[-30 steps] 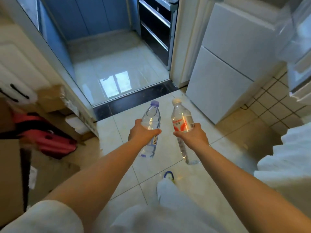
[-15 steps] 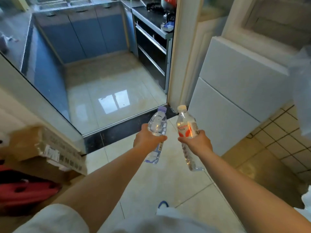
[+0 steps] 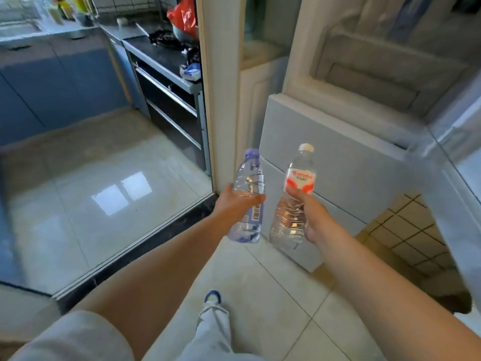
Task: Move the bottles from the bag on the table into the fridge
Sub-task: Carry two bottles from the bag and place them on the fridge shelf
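- While both arms reach forward over the glossy cream floor tiles (image 3: 273,290), each hand carries one clear plastic bottle, held in the air in front of the fridge.
- Left hand (image 3: 235,207): its fingers are wrapped round the middle of the purple-capped bottle (image 3: 248,178), a ribbed, see-through bottle with a lilac tint, a barcode label low on its side and a rounded base. It leans slightly to the right.
- Right hand (image 3: 311,217): its fingers are curled round the waist of the white-capped bottle (image 3: 299,175), thumb pressed on the lower edge of its red-and-white label. The body below is ridged, colourless plastic with water inside.
- Neither bottle touches the other; they sit side by side, caps up.
- Just behind them stands the fridge (image 3: 338,165), a smooth, pale, flat-panelled box with a horizontal seam between its lower doors; its upper door (image 3: 455,165) stands swung open at the right.
- At left, a dark threshold strip (image 3: 145,243) leads into a kitchen with blue cabinets (image 3: 52,82) and a dark stove (image 3: 166,37).
- One blue-and-white shoe (image 3: 213,298) shows below.
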